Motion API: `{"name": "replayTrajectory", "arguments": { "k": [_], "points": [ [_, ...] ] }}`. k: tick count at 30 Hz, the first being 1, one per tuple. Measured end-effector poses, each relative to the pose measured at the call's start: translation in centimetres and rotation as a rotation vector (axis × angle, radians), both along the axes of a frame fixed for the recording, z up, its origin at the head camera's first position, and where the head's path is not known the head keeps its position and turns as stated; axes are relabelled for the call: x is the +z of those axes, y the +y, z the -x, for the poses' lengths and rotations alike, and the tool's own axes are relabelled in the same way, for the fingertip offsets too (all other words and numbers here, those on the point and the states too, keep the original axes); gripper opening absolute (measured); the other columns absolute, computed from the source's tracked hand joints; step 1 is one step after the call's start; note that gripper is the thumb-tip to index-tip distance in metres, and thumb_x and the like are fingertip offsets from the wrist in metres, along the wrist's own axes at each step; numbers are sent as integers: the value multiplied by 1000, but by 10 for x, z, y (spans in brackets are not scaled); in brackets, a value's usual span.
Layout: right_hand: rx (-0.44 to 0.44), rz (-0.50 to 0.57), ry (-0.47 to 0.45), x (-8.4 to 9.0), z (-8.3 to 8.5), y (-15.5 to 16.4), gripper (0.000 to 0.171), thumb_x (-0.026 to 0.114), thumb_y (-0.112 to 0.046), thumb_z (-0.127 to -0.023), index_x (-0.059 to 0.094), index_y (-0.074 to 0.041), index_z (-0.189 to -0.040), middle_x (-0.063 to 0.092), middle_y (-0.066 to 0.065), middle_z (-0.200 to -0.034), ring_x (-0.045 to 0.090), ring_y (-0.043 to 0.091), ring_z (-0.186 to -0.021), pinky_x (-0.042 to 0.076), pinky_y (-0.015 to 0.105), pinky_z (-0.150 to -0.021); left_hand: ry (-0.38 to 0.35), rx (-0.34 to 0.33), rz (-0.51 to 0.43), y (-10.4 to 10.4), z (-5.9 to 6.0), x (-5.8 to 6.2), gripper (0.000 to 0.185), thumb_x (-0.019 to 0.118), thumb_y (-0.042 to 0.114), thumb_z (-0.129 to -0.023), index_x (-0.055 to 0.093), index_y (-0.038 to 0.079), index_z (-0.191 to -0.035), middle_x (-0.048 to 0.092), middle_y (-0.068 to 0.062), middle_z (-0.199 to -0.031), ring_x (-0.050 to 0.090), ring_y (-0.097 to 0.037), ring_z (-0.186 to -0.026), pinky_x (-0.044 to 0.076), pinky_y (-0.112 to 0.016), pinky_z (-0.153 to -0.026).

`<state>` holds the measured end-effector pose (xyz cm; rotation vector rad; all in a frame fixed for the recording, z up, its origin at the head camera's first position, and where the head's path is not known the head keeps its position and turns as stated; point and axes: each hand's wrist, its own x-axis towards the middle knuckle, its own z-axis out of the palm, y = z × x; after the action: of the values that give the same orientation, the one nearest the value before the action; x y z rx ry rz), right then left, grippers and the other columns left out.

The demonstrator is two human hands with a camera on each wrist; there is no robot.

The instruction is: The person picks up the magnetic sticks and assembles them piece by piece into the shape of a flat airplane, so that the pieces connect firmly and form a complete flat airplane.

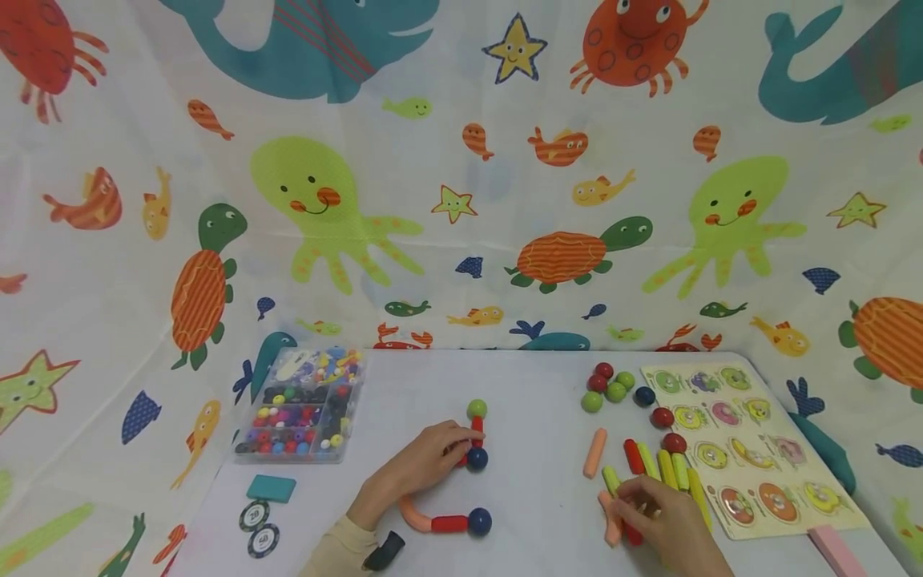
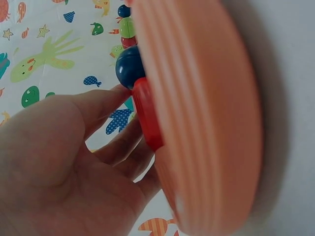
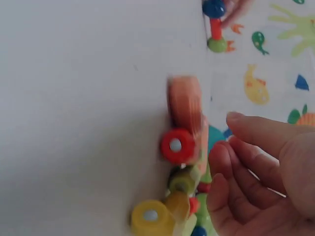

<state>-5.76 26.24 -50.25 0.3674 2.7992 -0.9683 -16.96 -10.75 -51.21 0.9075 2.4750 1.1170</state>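
curved rod (image 1: 414, 514): peach | short rod (image 1: 450, 524): red | end ball (image 1: 479, 522): navy | top ball (image 1: 477, 409): green | backdrop cloth (image 1: 461, 200): white, sea-creature print

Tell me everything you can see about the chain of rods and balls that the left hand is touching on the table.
The chain of plastic-looking rods and balls lies flat on the white table in a U shape. From the top: a green ball, a short red rod, a dark blue ball, then a curved ribbed orange rod, a straight red rod and another dark blue ball. The left hand grips it near the upper blue ball.
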Motion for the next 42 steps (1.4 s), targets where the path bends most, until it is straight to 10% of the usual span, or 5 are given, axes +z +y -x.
{"name": "replayTrajectory", "arguments": {
  "k": [23, 33, 42],
  "points": [
    [162, -210, 69, -6, -5, -37, 25, 85, -22, -81, 72, -22, -101, 57, -11, -83, 49, 7, -76, 50, 21, -70, 35, 108, -16, -5, 3, 3, 29, 59, 16, -103, 68, 21, -130, 62, 6, -91, 55, -7, -82, 48, -20, -74],
    [197, -318, 122, -6, -4, -38, 21, 85, -32, -81, 74, -23, -97, 53, -13, -74, 46, 9, -72, 46, 24, -69, 9, 138, -24, -7, 6, 10, 31, 59, 16, -103, 66, 17, -134, 69, -2, -113, 57, -10, -93, 52, -20, -82],
    [136, -109, 134, 3, 16, -46, 21, 82, -24, -86, 73, -23, -105, 63, -12, -85, 53, 7, -78, 53, 21, -74, 20, 160, -12, -11, 7, 12, 30, 60, 17, -103, 67, 18, -133, 68, -4, -112, 56, -11, -91, 51, -19, -76]
  ]
}}
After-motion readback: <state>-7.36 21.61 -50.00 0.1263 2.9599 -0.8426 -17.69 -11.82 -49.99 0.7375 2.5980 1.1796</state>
